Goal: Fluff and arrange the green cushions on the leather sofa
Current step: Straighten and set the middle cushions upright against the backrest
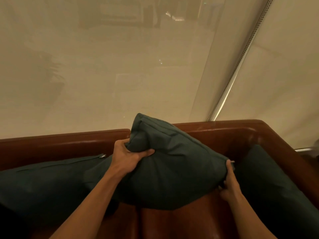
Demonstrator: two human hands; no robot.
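A dark green cushion (172, 163) is tilted against the backrest of the brown leather sofa (60, 144), one corner pointing up. My left hand (128, 156) grips its upper left side, bunching the fabric. My right hand (230, 181) holds its right corner, near a zip pull. A second green cushion (51, 183) lies to the left, its zip along the top. A third green cushion (272, 183) leans in the sofa's right corner.
Pale roller blinds (103, 75) hang behind the sofa, with a bead chain (241, 54) running down at the right. The sofa's right arm (284, 135) closes in that side. Bare leather seat (172, 223) shows below the held cushion.
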